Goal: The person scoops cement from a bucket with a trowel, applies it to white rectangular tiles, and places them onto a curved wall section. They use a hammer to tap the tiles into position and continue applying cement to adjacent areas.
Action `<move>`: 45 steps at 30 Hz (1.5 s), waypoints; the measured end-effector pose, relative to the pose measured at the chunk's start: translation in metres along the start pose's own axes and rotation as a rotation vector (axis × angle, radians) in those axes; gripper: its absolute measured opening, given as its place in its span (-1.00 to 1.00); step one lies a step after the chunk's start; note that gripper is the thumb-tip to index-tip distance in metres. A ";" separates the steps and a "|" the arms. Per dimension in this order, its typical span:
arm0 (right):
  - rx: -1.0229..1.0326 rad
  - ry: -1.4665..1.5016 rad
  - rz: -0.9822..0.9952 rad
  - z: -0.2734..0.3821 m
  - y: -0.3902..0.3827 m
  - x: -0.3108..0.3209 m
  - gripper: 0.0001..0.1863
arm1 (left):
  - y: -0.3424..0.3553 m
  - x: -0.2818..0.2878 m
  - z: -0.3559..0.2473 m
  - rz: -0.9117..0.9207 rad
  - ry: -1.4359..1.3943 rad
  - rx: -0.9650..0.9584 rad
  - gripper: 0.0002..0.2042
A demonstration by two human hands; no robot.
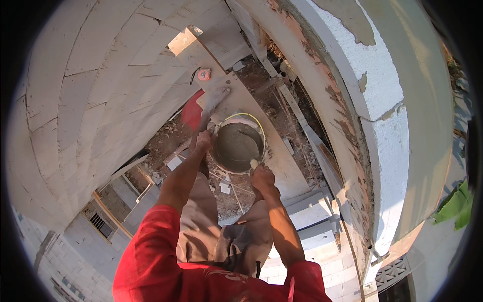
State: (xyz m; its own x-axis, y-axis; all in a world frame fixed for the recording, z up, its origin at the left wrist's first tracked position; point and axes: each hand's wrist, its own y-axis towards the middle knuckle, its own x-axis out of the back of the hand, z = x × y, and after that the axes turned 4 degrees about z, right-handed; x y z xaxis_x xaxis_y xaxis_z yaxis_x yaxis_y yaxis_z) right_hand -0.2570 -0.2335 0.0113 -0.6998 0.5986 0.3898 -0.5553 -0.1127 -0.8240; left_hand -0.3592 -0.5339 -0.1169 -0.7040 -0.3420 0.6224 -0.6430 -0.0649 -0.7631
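A round bucket [217,160] of wet grey mortar [236,147] stands on a wooden plank [282,163] below me. Its thin yellow handle [261,127] leans over the far right of the rim. At the bucket's left side my left hand [203,141] is closed against the rim. My right hand [263,178], at the near right of the bucket, grips the pale handle of a trowel [254,163]. The trowel's blade is hard to make out against the mortar.
A tall block wall [110,85] rises on the left. To the right runs a wall top of white blocks [380,146] with rough mortar edges. An orange tape measure [204,74] lies at the plank's far end. Pale blocks [309,211] are stacked near right, and rubble [266,95] covers the ground below.
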 end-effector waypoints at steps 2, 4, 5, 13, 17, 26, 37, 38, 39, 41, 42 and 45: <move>0.022 -0.022 0.010 -0.001 -0.003 0.005 -0.41 | -0.004 0.002 -0.002 -0.033 -0.026 -0.068 -0.54; 0.017 -0.013 0.068 0.008 -0.015 0.021 -0.58 | -0.006 0.003 0.007 -0.025 -0.114 -0.099 -0.55; 0.008 -0.001 0.045 -0.001 -0.017 0.022 -0.50 | -0.004 0.001 -0.007 0.021 -0.108 -0.087 -0.54; 0.097 -0.031 -0.025 -0.020 -0.021 0.026 -0.34 | 0.021 -0.026 0.037 -0.047 0.061 -0.024 -0.51; 0.094 -0.177 -0.075 -0.020 -0.013 0.033 -0.38 | 0.027 -0.021 0.041 0.171 -0.041 0.089 -0.51; 0.228 -0.447 -0.124 0.019 0.108 -0.023 -0.47 | -0.023 0.020 0.000 0.017 -0.220 -0.124 -0.51; 0.259 -0.465 -0.011 0.054 0.039 -0.119 -0.58 | -0.006 0.007 0.015 0.091 -0.260 -0.141 -0.43; 0.172 -0.436 0.008 0.049 0.030 -0.112 -0.59 | -0.003 0.006 0.014 0.049 -0.267 -0.223 -0.45; 0.087 -0.406 0.029 0.042 0.020 -0.102 -0.58 | -0.003 0.004 0.015 0.006 -0.275 -0.300 -0.47; -0.037 -0.347 0.060 0.052 -0.012 -0.064 -0.56 | -0.003 0.005 0.023 -0.072 -0.277 -0.371 -0.50; -0.084 -0.320 0.069 0.067 -0.028 -0.036 -0.53 | -0.003 0.002 0.025 -0.103 -0.273 -0.371 -0.52; -0.114 -0.327 -0.031 0.058 -0.020 -0.013 -0.49 | -0.004 -0.004 0.034 -0.035 -0.302 -0.347 -0.53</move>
State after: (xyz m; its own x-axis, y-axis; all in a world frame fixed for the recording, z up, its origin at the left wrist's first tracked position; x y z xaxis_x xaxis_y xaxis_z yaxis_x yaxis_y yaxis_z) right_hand -0.2626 -0.2847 0.0466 -0.8008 0.3126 0.5110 -0.5374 0.0017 -0.8433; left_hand -0.3436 -0.5640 -0.1228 -0.5941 -0.6062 0.5286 -0.7638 0.2190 -0.6072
